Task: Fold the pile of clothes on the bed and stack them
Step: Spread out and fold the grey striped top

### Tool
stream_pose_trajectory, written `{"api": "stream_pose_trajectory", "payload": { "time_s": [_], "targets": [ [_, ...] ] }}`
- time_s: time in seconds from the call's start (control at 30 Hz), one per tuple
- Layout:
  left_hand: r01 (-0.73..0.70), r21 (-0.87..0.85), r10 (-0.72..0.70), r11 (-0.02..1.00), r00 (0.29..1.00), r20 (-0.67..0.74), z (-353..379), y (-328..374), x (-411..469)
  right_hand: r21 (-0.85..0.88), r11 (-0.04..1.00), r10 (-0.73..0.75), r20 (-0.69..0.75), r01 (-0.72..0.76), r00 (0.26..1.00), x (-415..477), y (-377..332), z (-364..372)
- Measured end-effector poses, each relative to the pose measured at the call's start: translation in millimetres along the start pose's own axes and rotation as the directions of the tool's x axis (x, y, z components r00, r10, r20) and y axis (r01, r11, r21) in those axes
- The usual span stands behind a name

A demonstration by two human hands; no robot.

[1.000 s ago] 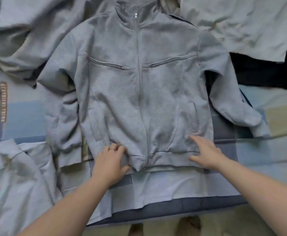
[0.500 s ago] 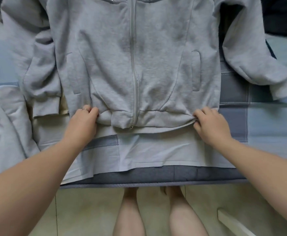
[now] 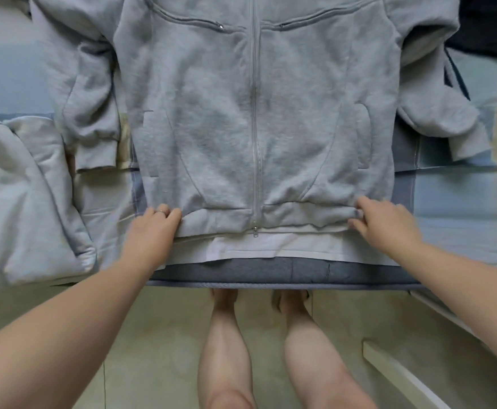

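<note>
We are reaching both arms forward, our left hand and right hand each pinching a near corner of the grey zip jacket at its hem. It is lying front-up on the patchwork bed, with pale floor showing nearer us

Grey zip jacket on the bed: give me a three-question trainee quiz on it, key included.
1. True or false: the zip of the jacket is closed all along the front that shows.
2. Multiple choice: the left hand grips the jacket by A) its collar, B) its hem, C) a sleeve cuff.
3. Short answer: what colour is the cloth that shows just below the hem, between the left hand and the right hand?
Key: 1 true; 2 B; 3 white.
</note>
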State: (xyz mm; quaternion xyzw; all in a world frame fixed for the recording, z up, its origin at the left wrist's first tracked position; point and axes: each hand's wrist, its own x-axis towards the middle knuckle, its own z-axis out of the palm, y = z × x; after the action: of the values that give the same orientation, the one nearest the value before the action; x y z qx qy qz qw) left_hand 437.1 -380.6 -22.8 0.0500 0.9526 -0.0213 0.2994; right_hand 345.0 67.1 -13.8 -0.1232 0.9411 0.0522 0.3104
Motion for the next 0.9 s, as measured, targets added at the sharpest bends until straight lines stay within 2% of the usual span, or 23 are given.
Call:
{"api": "stream_pose_trajectory", "payload": {
  "time_s": [0.1, 0.17, 0.23, 0.3, 0.4, 0.57, 0.67, 0.73, 0.9],
  "targets": [
    [0.005, 0.024, -0.004, 1.0, 1.0, -0.006, 14, -1, -4, -0.018, 0.999, -0.043, -0.007, 0.043, 0.999, 3, -6, 8],
    [-0.016, 0.029, 0.016, 0.999, 1.0, 0.011, 20, -2, -5, -0.073, 0.997, 0.01, 0.102, -0.002, 0.995, 1, 0, 14],
    [-0.04, 0.031, 0.041, 0.999, 0.999, -0.014, 25, -1, -7, -0.15, 0.989, 0.009, 0.141, 0.013, 0.99, 0, 7, 24],
    [-0.056, 0.03, 0.058, 0.998, 0.997, -0.052, 26, -1, -4, -0.162, 0.986, -0.026, 0.067, 0.036, 0.997, 7, 12, 30],
    [-0.046, 0.047, 0.047, 0.998, 0.998, -0.04, 28, 1, 1, -0.052, 0.996, -0.073, -0.042, 0.071, 0.996, 20, 16, 30],
    [-0.035, 0.069, 0.032, 0.997, 0.999, 0.039, 27, 0, 1, -0.033, 0.985, -0.17, -0.093, 0.168, 0.981, 9, 28, 31],
    [0.0, 0.107, -0.012, 0.994, 0.994, 0.11, 23, -5, -2, 0.009, 0.974, -0.222, -0.178, 0.227, 0.959, -9, 41, 36],
    [0.005, 0.135, -0.024, 0.991, 0.99, 0.137, 21, -6, -3, -0.024, 0.964, -0.264, -0.227, 0.266, 0.937, -18, 47, 41],
    [0.031, 0.203, -0.071, 0.979, 0.979, 0.191, 18, -6, -1, -0.086, 0.955, -0.297, -0.207, 0.286, 0.932, -30, 51, 47]
  ]
}}
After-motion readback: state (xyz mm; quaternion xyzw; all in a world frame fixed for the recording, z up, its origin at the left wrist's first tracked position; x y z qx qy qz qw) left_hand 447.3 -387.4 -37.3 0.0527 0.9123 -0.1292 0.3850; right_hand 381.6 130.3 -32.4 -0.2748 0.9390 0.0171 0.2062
